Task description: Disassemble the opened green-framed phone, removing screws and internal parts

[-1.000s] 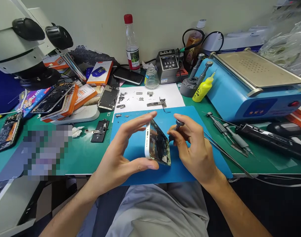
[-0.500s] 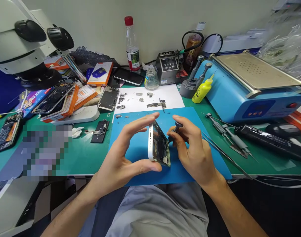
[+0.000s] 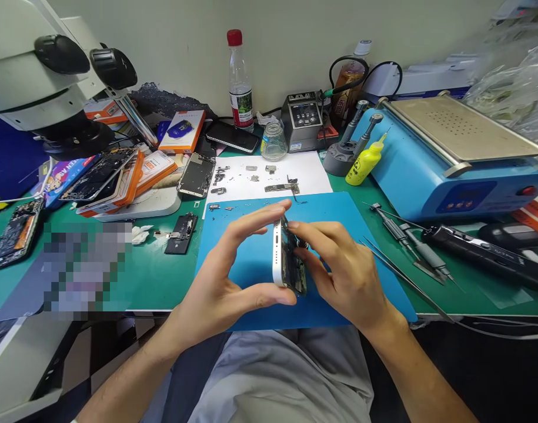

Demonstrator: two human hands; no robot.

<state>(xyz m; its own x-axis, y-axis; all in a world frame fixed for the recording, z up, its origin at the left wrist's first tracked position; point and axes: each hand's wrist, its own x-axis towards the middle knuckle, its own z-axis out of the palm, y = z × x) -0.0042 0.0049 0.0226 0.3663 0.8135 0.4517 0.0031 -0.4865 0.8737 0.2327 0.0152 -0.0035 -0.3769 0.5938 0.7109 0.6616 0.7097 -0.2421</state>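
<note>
My left hand [image 3: 227, 276] grips an opened smartphone housing [image 3: 276, 258] with a white frame between thumb and fingers. The phone is tilted on its side above a blue mat [image 3: 251, 311], its dark inner side facing right. My right hand [image 3: 343, 270] is closed, with thumb and index finger pinching a small dark round-ended piece [image 3: 301, 242] against the phone's inside. The fingers partly hide that piece, and its exact kind is unclear.
White paper behind the mat carries small phone parts [image 3: 281, 187]. Tweezers [image 3: 396, 270] and pen-like tools [image 3: 427, 252] lie right, before a blue heating machine [image 3: 475, 188]. Left are a dark battery-like part [image 3: 180, 234], stacked boxes [image 3: 114, 191] and a microscope [image 3: 70, 117].
My right hand has moved left, bringing the dark piece from beside the phone to its inner side. The phone shows slightly farther right, its frame turned a little more upright.
</note>
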